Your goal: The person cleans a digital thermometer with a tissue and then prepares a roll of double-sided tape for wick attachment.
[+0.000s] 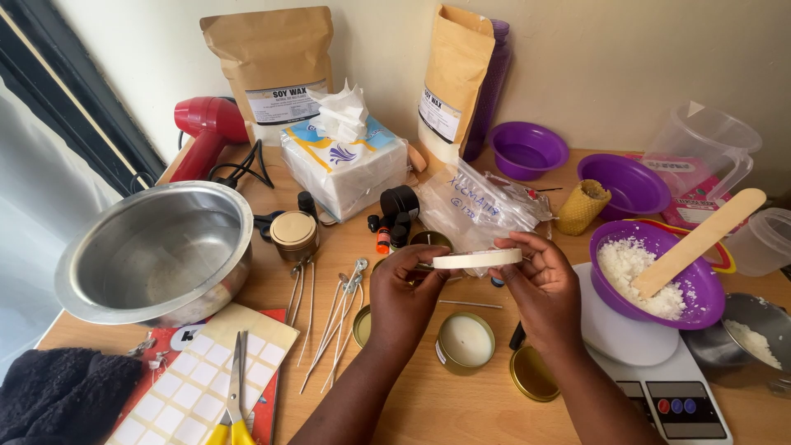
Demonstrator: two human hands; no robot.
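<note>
Both my hands hold a flat white round disc edge-on above the wooden table. My left hand pinches its left end and my right hand grips its right end. Just below them a small gold tin filled with white wax stands on the table, with a gold lid beside it to the right. Several wicks with metal tabs lie left of my left hand.
A steel pot sits at left, scissors on a sticker sheet in front. A purple bowl of wax flakes with a wooden stick stands on a scale. Tissue pack, paper bags, small bottles, red hair dryer behind.
</note>
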